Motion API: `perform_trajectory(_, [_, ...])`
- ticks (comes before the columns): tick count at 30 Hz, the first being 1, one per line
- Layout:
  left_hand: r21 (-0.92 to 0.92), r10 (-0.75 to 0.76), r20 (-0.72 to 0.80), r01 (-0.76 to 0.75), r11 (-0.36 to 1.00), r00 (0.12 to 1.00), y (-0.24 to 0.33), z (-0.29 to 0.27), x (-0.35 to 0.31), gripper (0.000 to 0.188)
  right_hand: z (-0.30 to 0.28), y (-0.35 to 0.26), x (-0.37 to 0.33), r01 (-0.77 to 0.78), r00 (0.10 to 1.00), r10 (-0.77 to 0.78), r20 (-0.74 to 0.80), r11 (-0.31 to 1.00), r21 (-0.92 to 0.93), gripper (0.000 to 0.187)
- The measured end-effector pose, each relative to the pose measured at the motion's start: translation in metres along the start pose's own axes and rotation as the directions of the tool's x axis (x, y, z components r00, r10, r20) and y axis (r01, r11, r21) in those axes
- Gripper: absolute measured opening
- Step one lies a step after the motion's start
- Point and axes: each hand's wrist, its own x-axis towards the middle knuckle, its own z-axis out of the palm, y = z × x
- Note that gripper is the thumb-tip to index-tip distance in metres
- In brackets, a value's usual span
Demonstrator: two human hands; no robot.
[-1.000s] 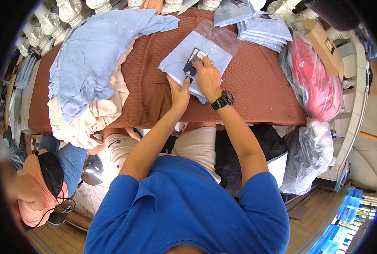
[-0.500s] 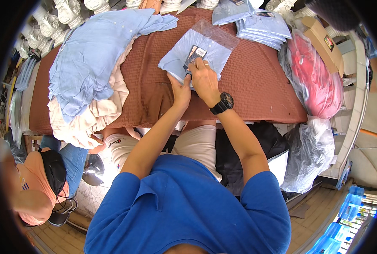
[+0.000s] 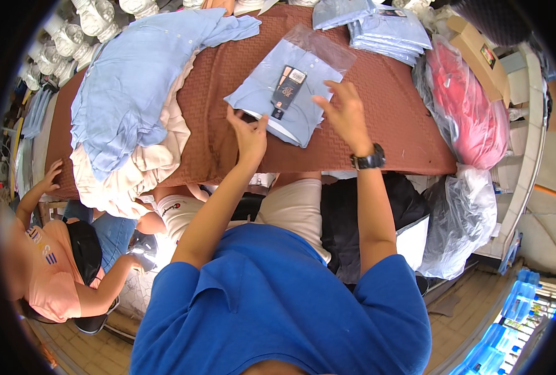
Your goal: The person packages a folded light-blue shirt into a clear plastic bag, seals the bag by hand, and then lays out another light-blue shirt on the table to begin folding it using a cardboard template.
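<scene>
**Inspector:** Head view, the only one on file. Your left hand (image 3: 248,132) sits at the near left corner of the folded light-blue shirt (image 3: 272,100), fingers curled, thumb up against the shirt's lower edge. The fingertips appear to pinch that edge, though I cannot tell how firm the hold is.

**Operator:** And my right?

**Inspector:** Your right hand (image 3: 343,112) hovers at the shirt's right side, fingers spread wide and holding nothing. Whether the fingertips touch the fabric is not clear. You wear a black wristwatch (image 3: 368,160) on that wrist.

**Operator:** Where does the shirt lie?

**Inspector:** It lies flat near the middle of the brown textured table cover (image 3: 384,119), partly inside a clear plastic bag (image 3: 328,53) whose far end reaches past the shirt. A dark card tag (image 3: 287,87) rests on top of the shirt.

**Operator:** Surroundings?

**Inspector:** To your left, a heap of loose light-blue and cream garments (image 3: 128,106) covers that end of the table. At the far right, a stack of folded blue shirts (image 3: 390,31). Beside the table's right end, a clear sack of pink cloth (image 3: 471,106) and a cardboard box (image 3: 478,56). At lower left, another person in an orange top (image 3: 53,262) sits low, one hand on the table's edge.
</scene>
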Motion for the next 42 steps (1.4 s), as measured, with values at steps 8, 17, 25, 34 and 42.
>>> perform_trajectory(8, [0.452,0.51,0.587,-0.777,0.438,0.629,0.06,-0.008,-0.033,0.068,0.032,0.043,-0.099,-0.489,0.869,0.487,0.081,0.827,0.277,0.038])
perform_trajectory(17, [0.33,0.264,0.856,-0.863,0.382,0.444,0.058,0.047,0.027,0.011,0.087,0.026,-0.087,-0.641,0.728,0.686,0.004,0.678,0.36,0.022])
perform_trajectory(25, [0.304,0.328,0.832,-0.862,0.405,0.447,0.068,0.044,0.007,0.014,0.081,0.001,-0.083,-0.574,0.633,0.763,0.131,0.349,0.74,0.016])
perform_trajectory(34, [0.227,0.237,0.934,-0.957,0.181,0.267,0.075,0.075,0.056,0.023,0.092,-0.018,-0.081,-0.55,0.564,0.793,0.231,0.151,0.821,0.017])
perform_trajectory(42, [0.425,-0.057,0.905,-0.9,0.092,0.422,0.089,0.065,0.018,0.045,0.099,-0.015,-0.08,-0.451,0.664,0.728,0.17,0.208,0.868,0.026])
